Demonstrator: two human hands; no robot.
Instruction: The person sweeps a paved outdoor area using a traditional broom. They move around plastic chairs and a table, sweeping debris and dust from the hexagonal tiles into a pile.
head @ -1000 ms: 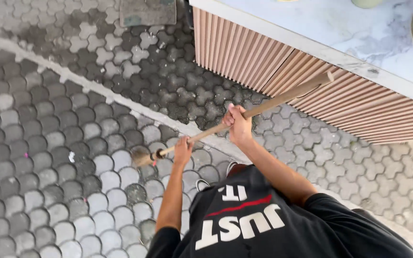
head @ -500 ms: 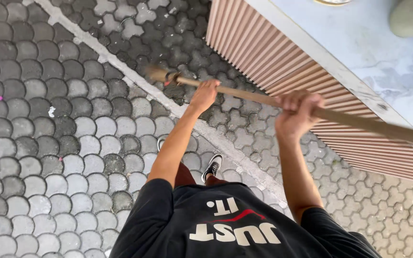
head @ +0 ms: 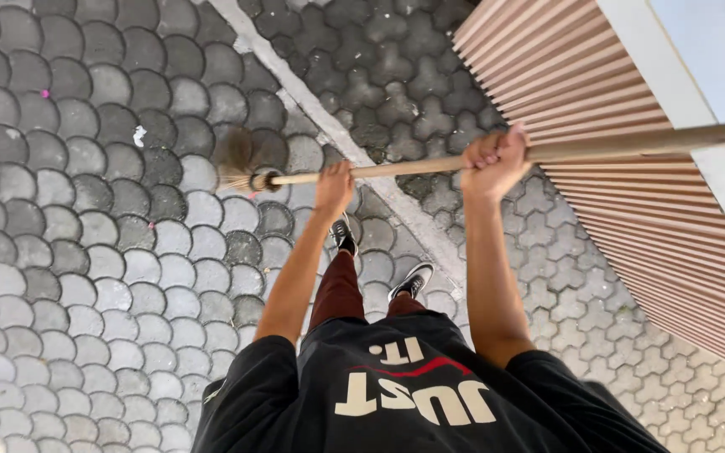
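Both hands wrap one wooden broom [head: 396,168]: left hand [head: 334,186] fisted low on the stick near the blurred bristles, right hand [head: 492,159] fisted higher up. Below are two black shoes [head: 413,279] on grey paving [head: 86,277], beside a slatted counter [head: 631,168]. One white scrap [head: 138,134] lies near the bristles.

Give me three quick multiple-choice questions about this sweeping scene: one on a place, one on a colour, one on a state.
1. Where is the broom head?
A on the grey pavers
B on the counter
C in a bucket

2. What colour is the shirt?
A white
B black
C green

3. How is the broom handle held?
A one hand
B no hands
C both hands

Key: 1 A, bristles meet the paving. 2 B, dark fabric. 3 C, left hand and right hand both grip it.
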